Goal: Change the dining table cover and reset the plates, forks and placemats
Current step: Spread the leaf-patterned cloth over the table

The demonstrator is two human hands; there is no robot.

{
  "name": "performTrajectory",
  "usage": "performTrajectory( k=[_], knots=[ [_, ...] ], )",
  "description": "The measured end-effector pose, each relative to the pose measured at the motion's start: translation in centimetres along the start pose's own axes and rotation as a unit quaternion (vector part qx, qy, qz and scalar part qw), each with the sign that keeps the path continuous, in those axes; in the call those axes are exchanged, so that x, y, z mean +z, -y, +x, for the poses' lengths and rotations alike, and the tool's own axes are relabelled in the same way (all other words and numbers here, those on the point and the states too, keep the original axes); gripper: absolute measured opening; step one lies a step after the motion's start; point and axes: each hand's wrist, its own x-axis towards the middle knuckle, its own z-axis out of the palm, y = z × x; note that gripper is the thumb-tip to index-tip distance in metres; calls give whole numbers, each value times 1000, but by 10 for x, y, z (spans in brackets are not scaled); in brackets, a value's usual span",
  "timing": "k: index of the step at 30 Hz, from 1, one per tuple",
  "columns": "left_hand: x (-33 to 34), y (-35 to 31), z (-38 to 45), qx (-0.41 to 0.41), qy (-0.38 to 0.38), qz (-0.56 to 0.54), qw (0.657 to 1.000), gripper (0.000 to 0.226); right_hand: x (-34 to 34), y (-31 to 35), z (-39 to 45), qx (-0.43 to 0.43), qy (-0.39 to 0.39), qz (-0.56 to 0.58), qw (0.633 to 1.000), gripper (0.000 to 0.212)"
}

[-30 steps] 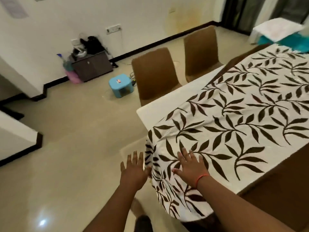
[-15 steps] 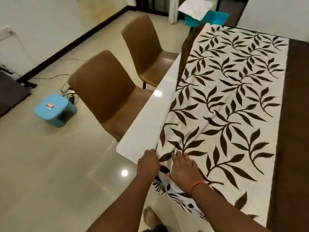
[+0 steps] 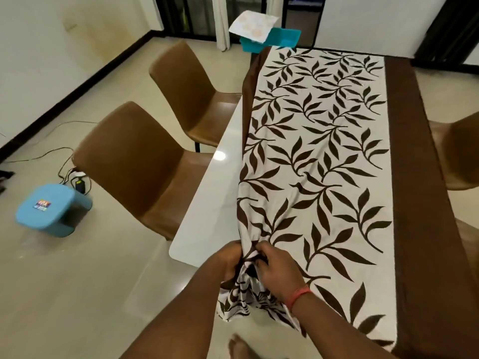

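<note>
Left hand (image 3: 229, 260) and right hand (image 3: 278, 268) both clench the bunched near edge of the white brown-leaf-print fabric cover (image 3: 318, 161); best drawn evenly leftward over the bare white tabletop (image 3: 207, 213).

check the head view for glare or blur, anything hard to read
Head view: a small bright glare spot sits on the bare white table; wide-angle bending curves the edges; the foot at the bottom is smeared; the leaf cover and both hands read sharp.
</note>
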Motion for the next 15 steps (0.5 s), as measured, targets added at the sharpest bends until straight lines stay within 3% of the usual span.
performTrajectory(
  k=[3, 6, 10, 15],
  knots=[
    [19, -2, -9, 8, 17, 15, 1000, 29, -16, -7, -12, -14, -21, 39, 999, 20],
    [29, -5, -15, 75, -35, 14, 996, 23, -32, -21, -19, -5, -34, 22, 999, 11],
    [19, 4, -20, 125, -160, -22, 979, 19, -41, -35, -25, -2, -50, -12, 999, 15],
    [-18, 21, -39, 174, -308, -113, 928, 25, -43, -47, -36, 21, -65, -72, 995, 13]
  ],
)
